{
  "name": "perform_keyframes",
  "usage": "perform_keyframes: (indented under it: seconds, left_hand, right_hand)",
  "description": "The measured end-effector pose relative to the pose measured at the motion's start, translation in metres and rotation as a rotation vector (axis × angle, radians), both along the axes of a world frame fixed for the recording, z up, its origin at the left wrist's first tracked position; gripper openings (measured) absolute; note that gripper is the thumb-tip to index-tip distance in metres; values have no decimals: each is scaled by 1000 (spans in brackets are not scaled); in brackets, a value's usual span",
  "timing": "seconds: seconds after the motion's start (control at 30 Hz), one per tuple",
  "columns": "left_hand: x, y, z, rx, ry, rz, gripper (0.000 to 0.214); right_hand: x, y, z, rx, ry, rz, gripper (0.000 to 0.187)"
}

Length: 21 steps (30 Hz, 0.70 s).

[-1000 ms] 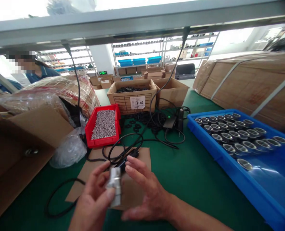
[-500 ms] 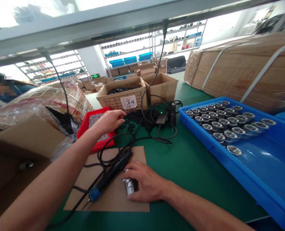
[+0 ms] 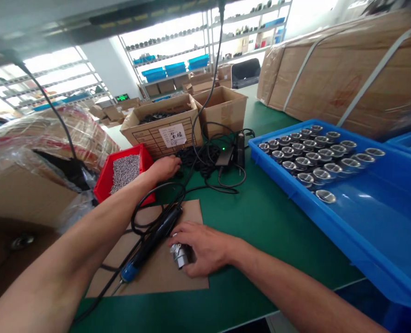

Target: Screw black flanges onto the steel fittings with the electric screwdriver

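Observation:
My right hand [image 3: 208, 249] is closed round a short silver metal cylindrical part [image 3: 179, 255] over the brown cardboard sheet [image 3: 188, 282]. Just left of it lies an electric screwdriver [image 3: 150, 247], black with a blue collar, its bit pointing toward me. My left hand [image 3: 165, 168] reaches beyond the red bin [image 3: 101, 181] of small metal pieces. Its fingers are curled down at the edge of a pile of small black parts [image 3: 203, 162]; what is between the fingertips is hidden.
To the right, a blue tray [image 3: 365, 231] carries rows of metal cups [image 3: 325, 196]. Two cardboard boxes [image 3: 222, 111] stand behind the black pile. Black cables [image 3: 212, 188] loop across the green table [image 3: 233, 217]. A large strapped carton [image 3: 330, 74] is at the back right.
My left hand has gone down to the black parts, and its fingers have curled in. My right hand still holds the metal part, now tilted more. The whole view has shifted.

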<state>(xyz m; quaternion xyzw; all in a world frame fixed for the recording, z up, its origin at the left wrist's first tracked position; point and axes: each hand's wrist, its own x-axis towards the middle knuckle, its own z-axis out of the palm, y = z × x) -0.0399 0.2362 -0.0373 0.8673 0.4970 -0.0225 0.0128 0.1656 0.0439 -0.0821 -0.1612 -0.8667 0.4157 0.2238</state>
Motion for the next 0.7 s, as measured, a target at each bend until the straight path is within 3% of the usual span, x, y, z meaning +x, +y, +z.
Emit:
perform_keyframes:
  seconds: [0.07, 0.13, 0.23, 0.3, 0.4, 0.47, 0.57, 0.7]
  left_hand:
    - [2, -10, 19, 134, -133, 85, 35]
    - [4, -31, 40, 255, -424, 186, 31]
    - [10, -91, 64, 242, -939, 225, 27]
    - [14, -143, 67, 161, -1053, 237, 25]
    - [14, -213, 48, -35, -1011, 305, 23]
    - [10, -242, 24, -200, -1009, 397, 23]
    - [2, -260, -10, -356, -1030, 496, 25]
    - [-3, -260, -29, -277, -865, 405, 19]
  right_hand:
    - [1, 1, 1, -16, -16, 28, 65]
    - [2, 2, 2, -40, -33, 54, 68]
    - [2, 4, 2, -73, -57, 77, 68]
    - [2, 5, 3, -87, -55, 75, 71]
    - [-1, 6, 3, -63, -49, 38, 76]
    - [-4, 5, 2, -19, -81, -36, 70]
    - [-11, 2, -2, 70, -148, -222, 55]
    - [-20, -6, -7, 80, -154, -370, 41]
